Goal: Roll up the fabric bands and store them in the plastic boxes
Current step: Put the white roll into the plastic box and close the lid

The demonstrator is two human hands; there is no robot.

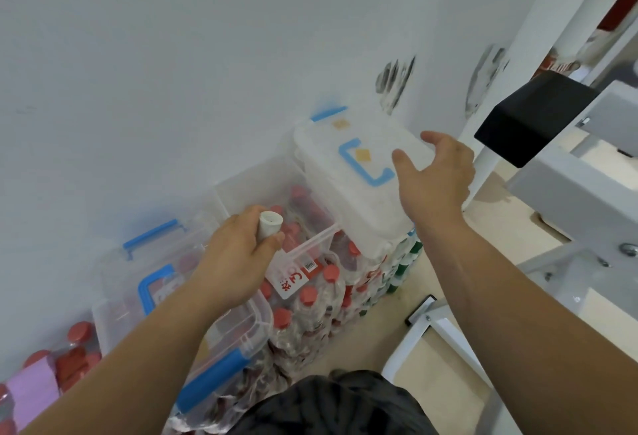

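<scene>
The left hand is gripping the rolled band, a tight white roll, with the fingers curled right round it, and it is hanging over the open box. The right hand is reaching across with fingers spread and holding nothing, arriving at the near corner of the lidded box. Whether it is actually touching the lid is hard to tell through the blur.

The danger is that the boxes are perching on shrink-wrapped bottles with red caps. That is an uneven base, so a hard push on that lid could be sliding or tipping the stack. A slackening grip is also risking the roll springing loose before it goes in.

As for writing, a white tag on the bottle pack is showing red characters and a small barcode, too smeared to read with confidence. Two yellowish stickers on the lid are carrying nothing legible.
</scene>
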